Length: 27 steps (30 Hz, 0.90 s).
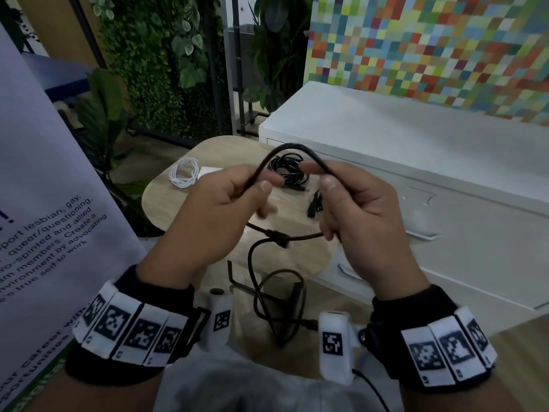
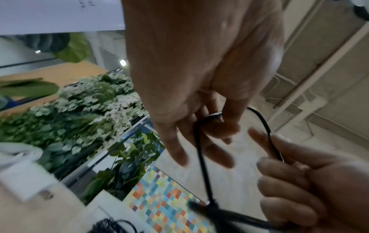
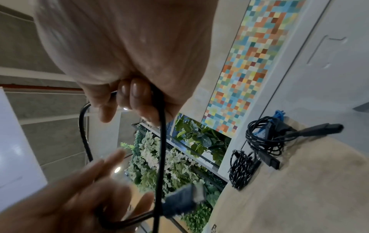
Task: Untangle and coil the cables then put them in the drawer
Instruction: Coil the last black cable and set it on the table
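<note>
A thick black cable [image 1: 292, 146] arches between both hands above the round wooden table [image 1: 166, 188]. My left hand [image 1: 258, 187] pinches it between thumb and forefinger, the other fingers loose. My right hand [image 1: 325, 181] grips the other side with curled fingers [image 3: 135, 93]. Below the hands the cable crosses itself at a knot [image 1: 278, 237] and hangs in tangled loops [image 1: 282, 307]. In the right wrist view its blurred plug [image 3: 182, 201] dangles by the left hand [image 3: 85, 193]. The white drawer cabinet [image 1: 430, 162] stands at the right with its drawers closed.
On the table lie a coiled white cable [image 1: 184, 173], a white block [image 1: 209, 171], a small black coil [image 1: 286, 171] and a black bundle with a blue cable [image 3: 265, 138]. A banner [image 1: 44, 203] stands on the left, and plants [image 1: 154, 69] are behind.
</note>
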Available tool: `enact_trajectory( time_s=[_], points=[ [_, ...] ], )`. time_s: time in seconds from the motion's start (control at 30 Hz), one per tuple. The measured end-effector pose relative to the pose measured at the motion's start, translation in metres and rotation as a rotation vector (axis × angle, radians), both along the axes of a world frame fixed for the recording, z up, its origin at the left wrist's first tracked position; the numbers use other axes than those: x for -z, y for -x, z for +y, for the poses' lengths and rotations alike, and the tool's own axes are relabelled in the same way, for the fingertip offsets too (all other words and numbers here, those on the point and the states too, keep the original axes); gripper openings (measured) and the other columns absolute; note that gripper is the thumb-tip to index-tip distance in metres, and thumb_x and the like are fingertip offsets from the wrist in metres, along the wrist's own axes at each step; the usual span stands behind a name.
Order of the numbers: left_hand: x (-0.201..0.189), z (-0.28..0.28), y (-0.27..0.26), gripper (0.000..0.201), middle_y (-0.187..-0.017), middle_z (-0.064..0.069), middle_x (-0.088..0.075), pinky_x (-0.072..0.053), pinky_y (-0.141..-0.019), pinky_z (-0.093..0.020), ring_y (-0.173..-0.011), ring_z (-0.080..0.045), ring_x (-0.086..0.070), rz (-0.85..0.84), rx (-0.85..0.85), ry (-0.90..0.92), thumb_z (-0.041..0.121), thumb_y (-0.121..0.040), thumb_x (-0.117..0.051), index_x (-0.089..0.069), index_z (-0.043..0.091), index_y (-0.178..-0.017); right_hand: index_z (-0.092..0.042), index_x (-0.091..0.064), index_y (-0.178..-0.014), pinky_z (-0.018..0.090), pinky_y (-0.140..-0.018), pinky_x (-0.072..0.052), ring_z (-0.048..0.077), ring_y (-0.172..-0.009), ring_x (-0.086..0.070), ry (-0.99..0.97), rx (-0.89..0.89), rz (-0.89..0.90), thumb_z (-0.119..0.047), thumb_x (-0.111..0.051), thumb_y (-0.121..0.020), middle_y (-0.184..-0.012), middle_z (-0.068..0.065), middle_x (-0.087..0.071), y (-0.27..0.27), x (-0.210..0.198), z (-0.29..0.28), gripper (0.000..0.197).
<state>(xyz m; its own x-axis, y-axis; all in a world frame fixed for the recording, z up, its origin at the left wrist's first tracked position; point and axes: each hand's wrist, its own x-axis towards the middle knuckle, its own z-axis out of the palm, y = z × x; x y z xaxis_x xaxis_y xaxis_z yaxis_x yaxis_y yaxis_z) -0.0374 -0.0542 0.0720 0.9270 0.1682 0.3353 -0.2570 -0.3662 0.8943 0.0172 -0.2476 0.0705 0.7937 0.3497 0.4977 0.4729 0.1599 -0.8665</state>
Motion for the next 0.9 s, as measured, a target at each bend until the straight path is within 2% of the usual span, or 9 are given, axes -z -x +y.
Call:
enact_trajectory(
  time_s=[0.07,0.17,0.23,0.3,0.4,0.5,0.67,0.8,0.9],
  points=[
    [0.006,-0.001,0.003,0.016,-0.056,0.004,-0.057,-0.062,-0.083,-0.041,-0.06,-0.017,-0.065,0.085,0.051,0.138,0.022,-0.101,-0.064,-0.075,0.022,-0.089,-0.016,-0.074,-0.116,0.042,-0.043,-0.032,0.009,-0.043,-0.035,-0.032,0.042,0.057,-0.012,-0.053,-0.103,-0.055,-0.02,-0.051,-0.005,0.002,-0.008,0.025],
    [0.013,0.001,0.005,0.019,-0.05,0.0,-0.033,-0.057,-0.062,-0.035,-0.043,-0.013,-0.037,0.092,0.118,0.449,0.03,-0.089,-0.066,-0.068,0.019,-0.073,-0.016,-0.076,-0.11,0.027,-0.046,-0.039,0.0,-0.045,-0.044,0.016,0.141,0.101,-0.005,-0.058,-0.103,-0.056,-0.019,-0.058,-0.016,0.005,-0.021,0.022],
    [0.012,0.003,0.006,0.019,-0.056,0.0,-0.022,-0.043,-0.048,-0.026,-0.04,-0.009,-0.026,0.076,0.171,0.675,0.025,-0.093,-0.061,-0.062,0.017,-0.075,-0.019,-0.078,-0.103,0.01,-0.052,-0.038,-0.003,-0.048,-0.05,0.14,0.189,0.116,-0.004,-0.061,-0.101,-0.062,-0.019,-0.064,-0.024,0.012,-0.029,0.023],
    [0.008,0.003,0.007,0.021,-0.055,0.005,-0.024,-0.029,-0.041,-0.02,-0.038,-0.004,-0.02,0.072,0.227,0.796,0.031,-0.096,-0.054,-0.062,0.016,-0.084,-0.028,-0.08,-0.096,0.014,-0.054,-0.038,0.0,-0.052,-0.047,0.285,0.171,0.155,-0.01,-0.064,-0.1,-0.065,-0.014,-0.064,-0.029,0.021,-0.034,0.024],
    [0.004,-0.005,0.005,0.039,-0.05,0.009,-0.025,-0.013,-0.04,-0.018,-0.04,-0.006,-0.01,0.146,0.272,0.871,0.045,-0.096,-0.046,-0.07,0.015,-0.09,-0.021,-0.077,-0.102,0.026,-0.059,-0.043,0.012,-0.059,-0.052,0.283,0.113,0.23,-0.004,-0.059,-0.101,-0.065,-0.007,-0.065,-0.031,0.028,-0.034,0.025],
    [0.007,-0.014,0.001,0.046,-0.049,0.007,-0.023,-0.012,-0.04,-0.018,-0.038,-0.006,-0.01,0.244,0.245,0.814,0.048,-0.097,-0.042,-0.071,0.016,-0.081,-0.019,-0.072,-0.114,0.033,-0.057,-0.046,0.02,-0.057,-0.05,0.155,0.004,0.201,-0.003,-0.061,-0.098,-0.072,0.005,-0.066,-0.025,0.024,-0.03,0.025],
    [0.016,-0.011,0.002,0.028,-0.053,0.002,-0.033,-0.027,-0.038,-0.019,-0.035,-0.007,-0.027,0.256,0.311,0.855,0.023,-0.098,-0.04,-0.061,0.009,-0.085,-0.025,-0.08,-0.102,0.027,-0.047,-0.032,0.02,-0.049,-0.037,0.009,-0.123,0.229,-0.023,-0.07,-0.088,-0.065,0.006,-0.061,-0.025,0.026,-0.031,0.017],
    [0.016,-0.004,0.006,0.023,-0.053,0.007,-0.032,-0.018,-0.038,-0.019,-0.038,-0.006,-0.015,0.305,0.438,0.973,0.023,-0.094,-0.041,-0.061,0.014,-0.087,-0.026,-0.081,-0.099,0.032,-0.048,-0.024,0.018,-0.048,-0.034,0.056,-0.033,0.251,-0.014,-0.062,-0.099,-0.065,0.007,-0.061,-0.029,0.036,-0.035,0.023],
    [0.012,-0.006,0.008,0.033,-0.048,0.008,-0.03,-0.011,-0.04,-0.02,-0.041,-0.008,-0.007,0.275,0.387,0.974,0.022,-0.094,-0.041,-0.072,0.012,-0.098,-0.026,-0.079,-0.11,0.019,-0.05,-0.031,0.01,-0.049,-0.038,0.247,0.017,0.227,-0.012,-0.056,-0.105,-0.067,0.008,-0.061,-0.028,0.045,-0.032,0.027]
  ],
)
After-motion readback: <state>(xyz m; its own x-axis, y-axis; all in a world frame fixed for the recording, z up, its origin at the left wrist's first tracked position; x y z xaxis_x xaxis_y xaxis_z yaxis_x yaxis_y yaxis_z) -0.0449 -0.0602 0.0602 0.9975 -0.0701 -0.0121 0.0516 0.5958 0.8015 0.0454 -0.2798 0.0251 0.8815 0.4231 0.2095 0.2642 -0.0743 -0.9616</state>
